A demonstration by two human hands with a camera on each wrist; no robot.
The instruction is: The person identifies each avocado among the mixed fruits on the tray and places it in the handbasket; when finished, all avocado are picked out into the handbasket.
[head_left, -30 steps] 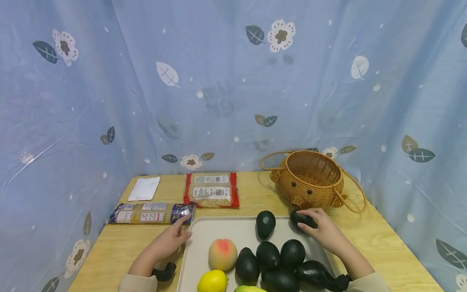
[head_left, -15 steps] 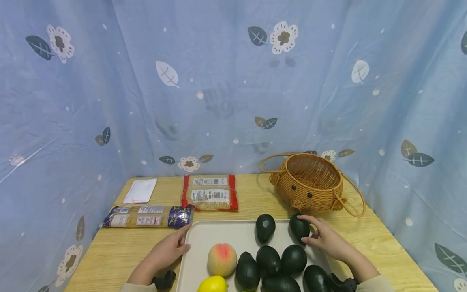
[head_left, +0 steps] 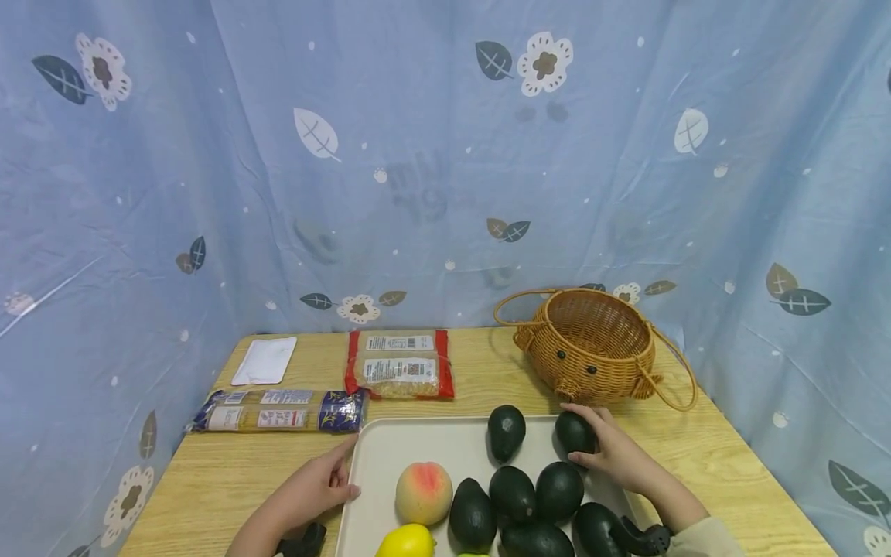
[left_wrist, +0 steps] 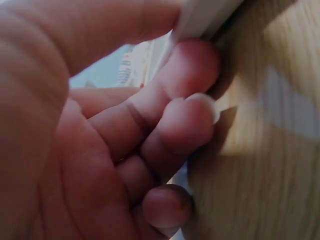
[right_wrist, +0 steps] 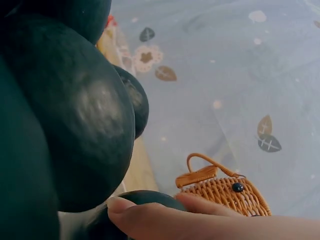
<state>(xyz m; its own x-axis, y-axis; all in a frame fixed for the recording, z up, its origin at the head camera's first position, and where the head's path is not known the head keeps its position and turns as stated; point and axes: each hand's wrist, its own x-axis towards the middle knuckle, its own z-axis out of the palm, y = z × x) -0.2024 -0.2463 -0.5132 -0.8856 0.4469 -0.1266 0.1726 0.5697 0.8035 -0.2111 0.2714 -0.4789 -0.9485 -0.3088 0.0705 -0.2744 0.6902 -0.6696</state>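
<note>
Clearly the work in hand is lifting fruit off the tray (head_left: 390, 452) on the table (head_left: 209, 480); next the far-right avocado (head_left: 575, 432) needs raising clear toward the basket (head_left: 592, 348) just beyond. The right hand (head_left: 616, 452) curls its grip round that avocado, while the left hand (head_left: 316, 487) pinches the tray's near-left rim.

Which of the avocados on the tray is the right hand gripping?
The right hand grips the far-right avocado, nearest the wicker basket; the others lie untouched.
</note>
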